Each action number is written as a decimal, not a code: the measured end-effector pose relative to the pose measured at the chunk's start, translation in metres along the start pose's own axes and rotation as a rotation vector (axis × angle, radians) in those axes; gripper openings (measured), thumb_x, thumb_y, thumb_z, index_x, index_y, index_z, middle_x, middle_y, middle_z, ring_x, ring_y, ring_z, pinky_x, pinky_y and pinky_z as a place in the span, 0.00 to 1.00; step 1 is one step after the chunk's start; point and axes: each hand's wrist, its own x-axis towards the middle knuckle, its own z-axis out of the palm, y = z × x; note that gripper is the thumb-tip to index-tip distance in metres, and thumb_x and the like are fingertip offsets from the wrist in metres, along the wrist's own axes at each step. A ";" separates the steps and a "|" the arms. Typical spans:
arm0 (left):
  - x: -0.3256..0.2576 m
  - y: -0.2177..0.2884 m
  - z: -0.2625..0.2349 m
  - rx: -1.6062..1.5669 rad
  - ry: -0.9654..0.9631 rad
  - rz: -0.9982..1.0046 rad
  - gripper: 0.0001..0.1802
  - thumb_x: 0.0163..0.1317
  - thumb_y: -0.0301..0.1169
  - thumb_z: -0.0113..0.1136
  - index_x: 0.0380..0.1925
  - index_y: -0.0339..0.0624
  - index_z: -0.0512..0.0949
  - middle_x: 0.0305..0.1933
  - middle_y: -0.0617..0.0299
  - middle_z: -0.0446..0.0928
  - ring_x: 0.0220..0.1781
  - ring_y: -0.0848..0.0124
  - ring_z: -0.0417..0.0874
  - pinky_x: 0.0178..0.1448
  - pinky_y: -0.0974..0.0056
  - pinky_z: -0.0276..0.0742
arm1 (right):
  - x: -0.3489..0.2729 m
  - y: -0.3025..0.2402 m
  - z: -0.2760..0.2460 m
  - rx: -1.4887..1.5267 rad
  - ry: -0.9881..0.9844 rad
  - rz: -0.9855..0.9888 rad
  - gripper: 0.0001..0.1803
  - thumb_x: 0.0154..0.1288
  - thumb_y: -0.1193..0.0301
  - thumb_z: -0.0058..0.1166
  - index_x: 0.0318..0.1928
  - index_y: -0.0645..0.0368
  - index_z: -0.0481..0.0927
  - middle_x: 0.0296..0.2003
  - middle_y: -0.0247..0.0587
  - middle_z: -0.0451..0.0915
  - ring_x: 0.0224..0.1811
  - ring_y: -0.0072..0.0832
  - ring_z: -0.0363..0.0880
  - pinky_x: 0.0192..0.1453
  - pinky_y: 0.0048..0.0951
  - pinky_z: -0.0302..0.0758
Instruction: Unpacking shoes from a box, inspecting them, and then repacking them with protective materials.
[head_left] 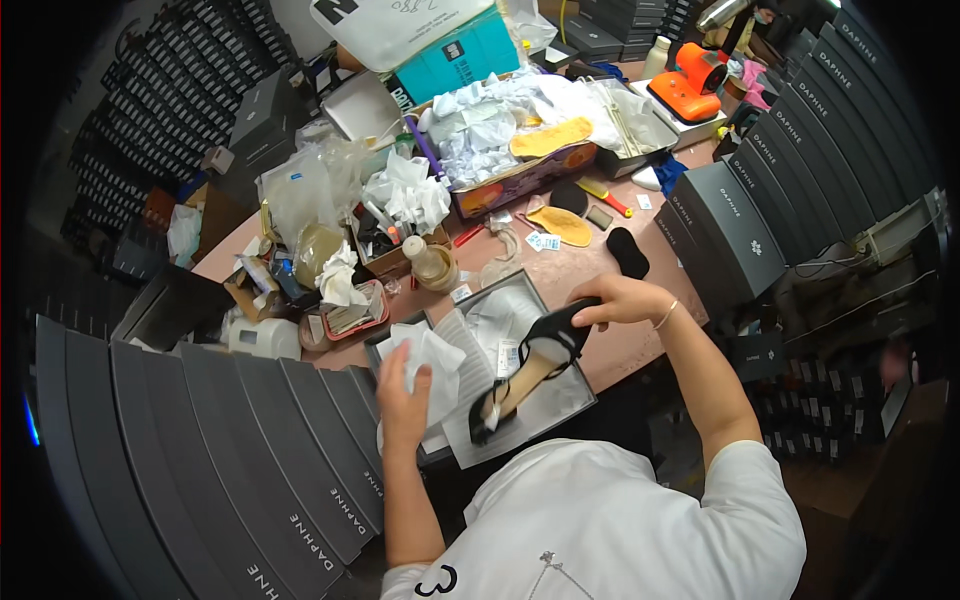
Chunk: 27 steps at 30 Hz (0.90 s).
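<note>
At the centre of the frame, the right hand (622, 300) grips a black heeled shoe (528, 367) over an open box (560, 400) on the cluttered pink table (630, 350); the left hand (400, 395) pinches white paper (428, 362); dark boxes (230, 460) stacked around

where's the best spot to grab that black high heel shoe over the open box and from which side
Take the black high heel shoe at its heel end, coming from the right, much as the right hand grips it now. The shoe lies tilted over the open shoe box with its toe low toward the person, so the raised back is free. The left hand holds white tissue paper beside the toe.
</note>
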 end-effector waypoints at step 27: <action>-0.087 -0.055 0.111 -1.411 -0.555 -0.930 0.40 0.66 0.66 0.28 0.54 0.42 0.68 0.47 0.56 0.75 0.45 0.65 0.79 0.48 0.60 0.76 | 0.053 0.021 0.183 -0.854 0.167 -0.485 0.07 0.51 0.68 0.55 0.32 0.54 0.77 0.31 0.35 0.76 0.35 0.32 0.77 0.39 0.33 0.73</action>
